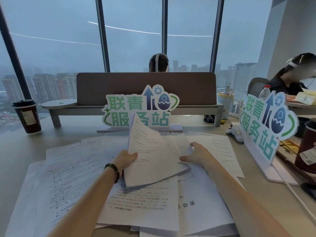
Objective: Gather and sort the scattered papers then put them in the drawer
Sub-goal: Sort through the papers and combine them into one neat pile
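In the head view, a sheaf of papers point(150, 159) stands tilted up in the middle of the frame, its top edge curling toward the green sign point(140, 106) behind it. The left hand point(125, 159), with a dark bead bracelet point(112, 170) on its wrist, pinches the sheaf's left edge, thumb on the upper face. The right hand point(196, 154) lies with fingers fairly straight at the sheaf's right edge, touching paper; whether it presses the sheaf or the sheet beneath I cannot tell. More scattered papers point(68, 177) cover the desk point(18, 151) from lower left to right of centre, overlapping at odd angles. No drawer is in view. The main risk, as I judge it, is the one-sided grip: held by one edge and bowed, the sheaf could fan open and drop inner sheets back onto the pile, mixing whatever is sorted. Dragging loose sheets toward the centre could also carry lower ones off the near edge at the bottom of the frame. A wide sweep to the right could knock the second sign point(266, 127) or the cup point(307, 147) at the right edge; the coffee cup point(27, 117) at the left stands well apart from the papers and seems safer.
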Demonstrator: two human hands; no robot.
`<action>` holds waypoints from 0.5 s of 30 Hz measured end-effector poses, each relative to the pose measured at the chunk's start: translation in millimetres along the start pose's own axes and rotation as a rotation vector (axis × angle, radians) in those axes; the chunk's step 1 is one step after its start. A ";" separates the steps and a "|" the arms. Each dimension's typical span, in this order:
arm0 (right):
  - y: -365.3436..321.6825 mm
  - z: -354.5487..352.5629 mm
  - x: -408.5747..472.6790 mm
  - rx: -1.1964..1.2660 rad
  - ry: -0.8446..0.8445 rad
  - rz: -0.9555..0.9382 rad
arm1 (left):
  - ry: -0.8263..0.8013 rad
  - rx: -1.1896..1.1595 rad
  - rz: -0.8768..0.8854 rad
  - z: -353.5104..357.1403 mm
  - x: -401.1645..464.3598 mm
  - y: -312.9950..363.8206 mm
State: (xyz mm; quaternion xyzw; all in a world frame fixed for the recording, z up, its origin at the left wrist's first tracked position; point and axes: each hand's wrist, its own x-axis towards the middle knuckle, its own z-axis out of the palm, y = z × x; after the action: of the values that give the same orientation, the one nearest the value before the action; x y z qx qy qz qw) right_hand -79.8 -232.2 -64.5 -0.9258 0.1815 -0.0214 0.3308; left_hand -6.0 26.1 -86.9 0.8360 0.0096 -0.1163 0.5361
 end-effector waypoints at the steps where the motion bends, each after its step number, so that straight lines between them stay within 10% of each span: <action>1: 0.7 2.4 0.9 0.022 0.001 -0.011 | -0.003 -0.004 0.005 0.3 0.1 0.1; 15: 9.8 -5.8 10.6 0.127 0.147 0.091 | 0.009 0.003 -0.023 -15.7 4.0 0.4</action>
State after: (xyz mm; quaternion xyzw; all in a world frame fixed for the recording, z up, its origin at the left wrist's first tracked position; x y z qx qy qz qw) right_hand -74.0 -246.4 -67.0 -0.8896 0.2456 -0.0854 0.3755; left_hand 0.8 39.6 -81.1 0.8372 0.0214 -0.1184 0.5335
